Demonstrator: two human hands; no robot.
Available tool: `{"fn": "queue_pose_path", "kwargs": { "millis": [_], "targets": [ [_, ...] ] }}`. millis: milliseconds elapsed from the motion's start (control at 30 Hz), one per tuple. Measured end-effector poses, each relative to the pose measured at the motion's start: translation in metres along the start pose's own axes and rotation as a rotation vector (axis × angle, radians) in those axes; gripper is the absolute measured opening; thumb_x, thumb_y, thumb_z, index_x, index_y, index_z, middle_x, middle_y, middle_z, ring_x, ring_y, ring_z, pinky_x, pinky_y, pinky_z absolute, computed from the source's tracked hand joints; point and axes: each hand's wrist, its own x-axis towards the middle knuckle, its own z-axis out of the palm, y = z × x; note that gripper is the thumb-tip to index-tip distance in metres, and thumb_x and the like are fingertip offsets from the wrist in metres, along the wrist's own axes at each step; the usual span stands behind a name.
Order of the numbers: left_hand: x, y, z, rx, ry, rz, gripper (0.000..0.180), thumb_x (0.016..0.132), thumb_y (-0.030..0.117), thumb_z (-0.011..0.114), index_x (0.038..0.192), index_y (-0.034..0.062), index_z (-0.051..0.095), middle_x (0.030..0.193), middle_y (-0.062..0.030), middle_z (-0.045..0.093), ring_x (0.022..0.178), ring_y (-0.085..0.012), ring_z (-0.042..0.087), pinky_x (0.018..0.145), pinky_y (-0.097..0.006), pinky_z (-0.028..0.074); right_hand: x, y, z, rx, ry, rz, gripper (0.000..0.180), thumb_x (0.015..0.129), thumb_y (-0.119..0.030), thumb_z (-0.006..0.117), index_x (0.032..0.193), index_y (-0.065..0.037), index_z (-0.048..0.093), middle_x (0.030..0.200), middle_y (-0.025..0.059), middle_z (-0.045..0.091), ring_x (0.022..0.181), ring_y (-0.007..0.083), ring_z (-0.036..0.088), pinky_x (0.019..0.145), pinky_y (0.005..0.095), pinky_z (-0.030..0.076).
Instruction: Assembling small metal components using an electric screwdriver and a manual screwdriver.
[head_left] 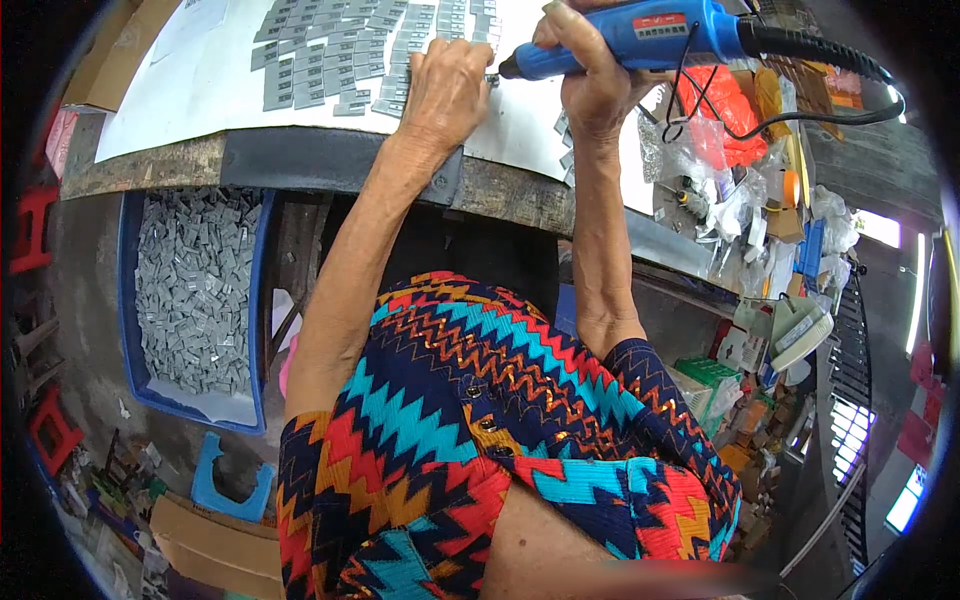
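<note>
The right hand point(598, 85) is gripping a corded blue electric screwdriver point(645, 38) over the workbench point(515, 195), its black nose pointing leftward. The left hand point(447, 92) is curling its fingers down just beside that nose; whether they are pinching a piece, I cannot tell. Rows of flat grey rectangular pieces point(325, 55) are lying just left of and beyond those fingers, on a white sheet point(185, 100). Further right, a crumpled orange-red plastic bag point(725, 120) is sitting near clear wrapping point(698, 140), while below the bench at left a blue crate point(263, 320) is holding many loose grey parts point(195, 290)
</note>
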Motion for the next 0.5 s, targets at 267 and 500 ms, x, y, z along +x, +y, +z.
{"fn": "queue_pose_path", "kwargs": {
  "millis": [267, 500],
  "targets": [
    [0.001, 0.0, -0.001, 0.007, 0.002, 0.013, 0.017, 0.073, 0.005, 0.059, 0.089, 0.0031, 0.06, 0.083, -0.0097, 0.059, 0.085, -0.0257, 0.054, 0.077, -0.041, 0.037, -0.001, 0.0, -0.007, 0.027, -0.007, -0.04, 0.017, 0.073, 0.005, 0.057, 0.089, 0.001, 0.053, 0.074, 0.007, 0.055, 0.059, 0.0123, 0.053, 0.056, 0.0249, 0.045],
    [0.003, 0.003, 0.001, 0.021, -0.019, 0.035, 0.012, 0.074, 0.007, 0.061, 0.085, 0.0032, 0.062, 0.083, -0.0091, 0.058, 0.085, -0.0257, 0.053, 0.077, -0.04, 0.037, -0.001, -0.01, -0.009, 0.045, 0.064, -0.042, 0.019, 0.074, 0.004, 0.057, 0.092, 0.002, 0.052, 0.074, 0.0073, 0.055, 0.06, 0.0128, 0.053, 0.057, 0.0254, 0.045]
  ]
}}
